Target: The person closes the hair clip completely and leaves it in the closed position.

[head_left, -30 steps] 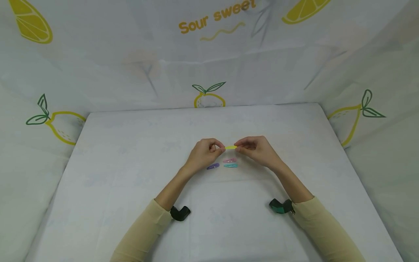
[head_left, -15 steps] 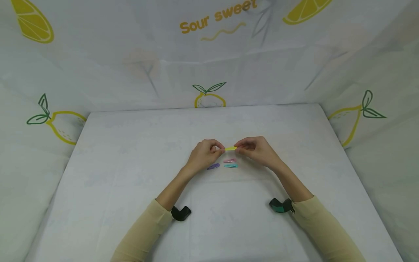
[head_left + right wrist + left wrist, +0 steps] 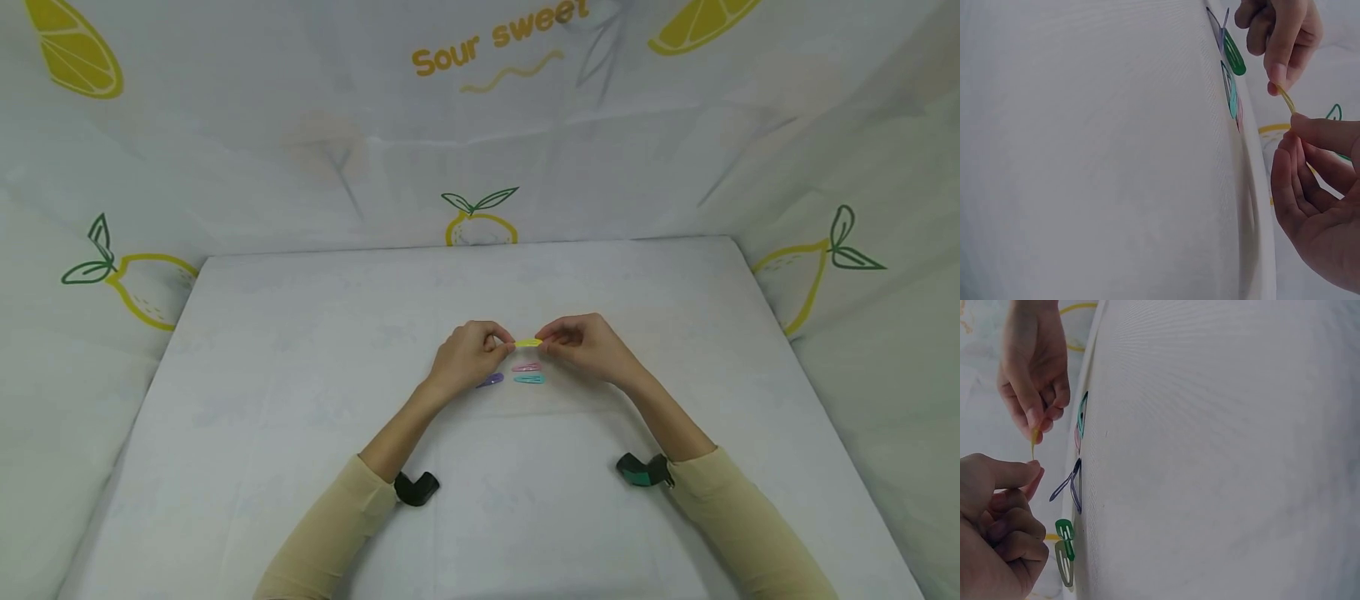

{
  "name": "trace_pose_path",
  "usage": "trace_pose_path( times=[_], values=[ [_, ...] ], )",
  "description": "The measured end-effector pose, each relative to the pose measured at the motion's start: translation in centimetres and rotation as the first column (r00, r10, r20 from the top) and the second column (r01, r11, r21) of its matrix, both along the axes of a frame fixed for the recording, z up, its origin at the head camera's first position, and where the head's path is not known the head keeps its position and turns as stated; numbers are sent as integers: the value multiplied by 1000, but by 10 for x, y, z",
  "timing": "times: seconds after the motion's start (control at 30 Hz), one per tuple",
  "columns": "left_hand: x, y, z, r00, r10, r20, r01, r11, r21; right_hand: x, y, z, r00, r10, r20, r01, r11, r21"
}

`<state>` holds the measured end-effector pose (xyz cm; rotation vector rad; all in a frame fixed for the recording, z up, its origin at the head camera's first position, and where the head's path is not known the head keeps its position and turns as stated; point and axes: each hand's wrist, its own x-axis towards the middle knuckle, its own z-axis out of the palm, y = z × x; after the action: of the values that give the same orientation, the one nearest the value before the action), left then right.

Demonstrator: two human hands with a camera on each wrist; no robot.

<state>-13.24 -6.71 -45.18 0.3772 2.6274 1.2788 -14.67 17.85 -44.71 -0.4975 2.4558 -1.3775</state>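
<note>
Lemon-printed cloth (image 3: 262, 183) on three sides suggests a booth.

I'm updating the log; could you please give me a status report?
Left hand, right hand both pinching yellow hair clip. Held above table. Nothing visibly blocking.

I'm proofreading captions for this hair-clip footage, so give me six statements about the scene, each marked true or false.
1. The left hand and right hand both pinch the yellow clip. True.
2. The yellow clip lies flat on the table. False: the fingers hold it above the table.
3. In the head view, the pink clip lies just beyond the turquoise clip. True.
4. The purple clip lies right of the turquoise clip. False: it lies to the left.
5. A green clip shows in both wrist views. True.
6. The left sleeve is bright red. False: it is pale yellowish-beige.
</note>
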Motion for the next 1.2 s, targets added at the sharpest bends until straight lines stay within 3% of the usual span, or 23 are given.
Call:
trace_pose_path(
  times=[0.53,1.2],
  values=[
    [-3,-2,-5,999,-43,33,39,992,118,-4,0,-3,1000,22,15,-23,999,28],
    [-4,0,-11,995,-40,90,33,996,83,-9,-1,-6,996,77,47,-81,994,80]
  ],
)
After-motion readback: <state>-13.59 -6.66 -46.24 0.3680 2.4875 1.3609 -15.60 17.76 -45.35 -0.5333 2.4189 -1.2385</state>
